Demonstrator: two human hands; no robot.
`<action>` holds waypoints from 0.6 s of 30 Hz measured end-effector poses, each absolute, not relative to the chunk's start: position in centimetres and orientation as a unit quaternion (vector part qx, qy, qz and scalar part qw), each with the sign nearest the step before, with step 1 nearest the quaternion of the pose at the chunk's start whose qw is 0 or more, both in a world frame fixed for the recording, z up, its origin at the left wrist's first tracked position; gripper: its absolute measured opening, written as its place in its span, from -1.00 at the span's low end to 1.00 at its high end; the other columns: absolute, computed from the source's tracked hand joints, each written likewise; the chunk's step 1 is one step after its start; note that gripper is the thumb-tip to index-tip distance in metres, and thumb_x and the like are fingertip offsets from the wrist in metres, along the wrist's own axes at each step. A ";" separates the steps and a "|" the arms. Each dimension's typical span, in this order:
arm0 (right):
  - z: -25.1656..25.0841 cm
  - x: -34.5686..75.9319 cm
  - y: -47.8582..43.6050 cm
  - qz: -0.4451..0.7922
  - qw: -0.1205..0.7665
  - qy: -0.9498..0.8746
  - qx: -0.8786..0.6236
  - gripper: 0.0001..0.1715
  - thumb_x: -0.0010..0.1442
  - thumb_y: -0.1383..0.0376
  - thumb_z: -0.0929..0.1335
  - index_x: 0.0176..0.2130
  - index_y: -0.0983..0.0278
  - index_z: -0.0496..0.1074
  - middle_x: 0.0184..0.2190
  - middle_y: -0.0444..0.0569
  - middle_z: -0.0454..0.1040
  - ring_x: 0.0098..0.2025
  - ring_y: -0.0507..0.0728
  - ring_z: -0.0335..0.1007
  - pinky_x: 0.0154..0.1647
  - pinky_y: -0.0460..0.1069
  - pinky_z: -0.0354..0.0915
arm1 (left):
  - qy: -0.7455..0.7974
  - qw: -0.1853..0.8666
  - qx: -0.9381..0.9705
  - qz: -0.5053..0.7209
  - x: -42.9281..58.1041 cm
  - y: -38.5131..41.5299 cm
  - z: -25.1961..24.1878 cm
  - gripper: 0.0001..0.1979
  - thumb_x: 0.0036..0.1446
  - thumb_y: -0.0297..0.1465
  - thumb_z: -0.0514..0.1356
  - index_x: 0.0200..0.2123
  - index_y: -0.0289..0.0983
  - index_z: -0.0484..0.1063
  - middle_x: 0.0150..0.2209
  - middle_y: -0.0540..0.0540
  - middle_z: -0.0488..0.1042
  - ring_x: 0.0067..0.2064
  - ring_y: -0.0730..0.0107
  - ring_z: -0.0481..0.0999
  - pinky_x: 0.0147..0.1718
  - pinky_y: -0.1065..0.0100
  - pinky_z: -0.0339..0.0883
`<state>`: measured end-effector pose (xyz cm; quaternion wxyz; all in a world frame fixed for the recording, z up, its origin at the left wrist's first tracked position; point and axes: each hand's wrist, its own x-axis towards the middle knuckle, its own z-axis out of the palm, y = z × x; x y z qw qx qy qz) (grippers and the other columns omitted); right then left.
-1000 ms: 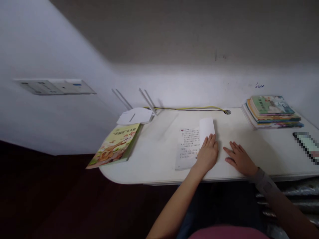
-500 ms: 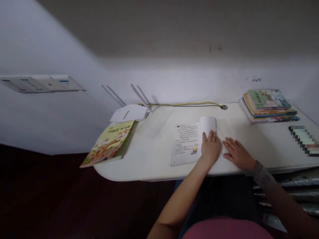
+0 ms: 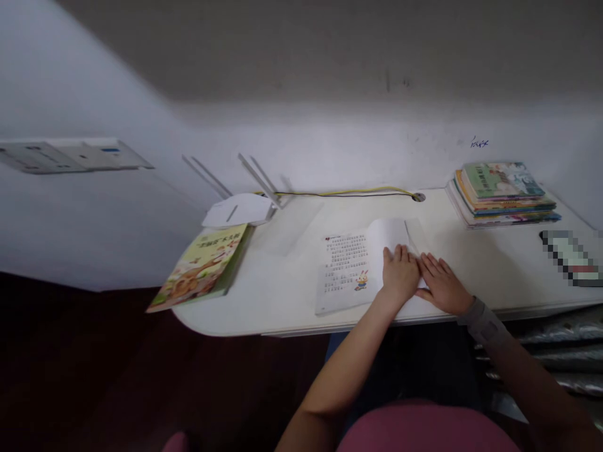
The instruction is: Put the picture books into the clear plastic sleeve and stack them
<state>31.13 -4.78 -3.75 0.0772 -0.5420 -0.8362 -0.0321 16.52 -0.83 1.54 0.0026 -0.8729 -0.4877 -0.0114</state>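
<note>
An open book [image 3: 346, 273] lies on the white desk, its left page printed with text and a small rabbit picture. The right-hand page is blank white and curves up near the spine. My left hand [image 3: 400, 273] lies flat on that page with fingers stretched out. Close beside it, my right hand [image 3: 443, 284] rests flat at the book's right edge, fingers extended and nearly touching the left hand. A grey band circles my right wrist. The hands cover the lower right part of the book.
On the left, a green-yellow picture book [image 3: 202, 267] overhangs the desk edge below a white router [image 3: 238, 210]. A yellow cable [image 3: 343, 191] runs along the wall to a desk hole. Stacked books [image 3: 504, 191] and a pixelated phone-like object [image 3: 572, 257] are at the right.
My right hand has moved left, up against my left hand. The blank page is pressed flatter and wider than before. The view has shifted slightly.
</note>
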 end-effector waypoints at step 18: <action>-3.1 30.5 -4.8 -0.044 0.056 -0.829 -0.555 -0.25 0.22 -0.03 0.21 0.22 0.36 0.14 0.25 0.33 0.06 0.29 0.37 -0.07 0.19 0.25 0.00 | -0.509 0.025 -0.859 0.053 14.5 8.4 4.6 -0.55 0.13 -0.04 0.04 -0.15 -0.24 0.49 -0.01 -0.25 0.38 0.06 -0.01 0.21 -0.05 0.08 0.06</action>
